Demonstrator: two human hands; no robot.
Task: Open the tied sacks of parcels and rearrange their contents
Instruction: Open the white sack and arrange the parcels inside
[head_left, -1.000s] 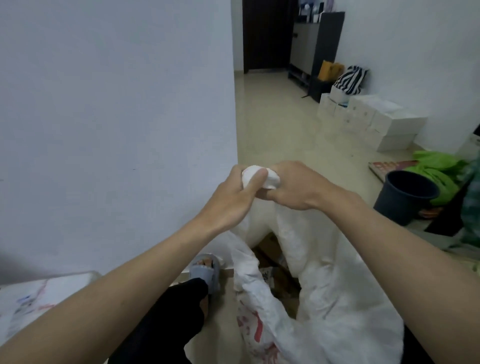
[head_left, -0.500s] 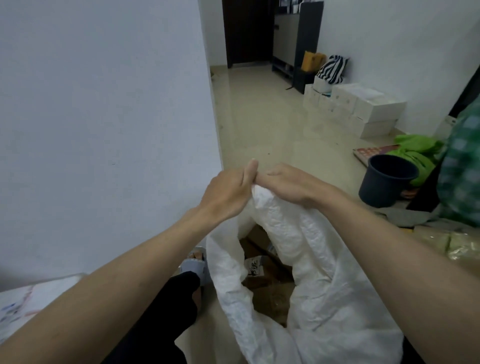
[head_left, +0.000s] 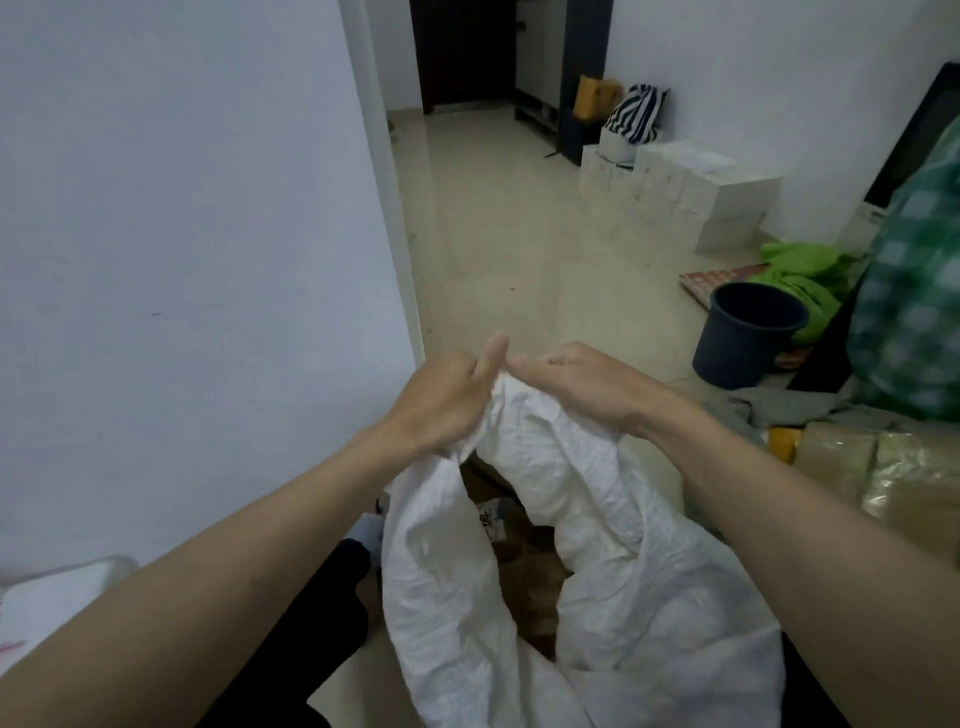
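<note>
Pinching the sack (head_left: 545, 519) rim, left hand (head_left: 441, 400) and right hand (head_left: 576, 384) met fingertip to fingertip, fingers clamped on white weave. Below the fingers its mouth gaped over brown parcels (head_left: 524, 566). Opening looked nearly done; next, spread the rim and reach inside.

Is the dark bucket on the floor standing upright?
Yes, the bucket stands upright on the floor, with its open mouth facing up.
</note>
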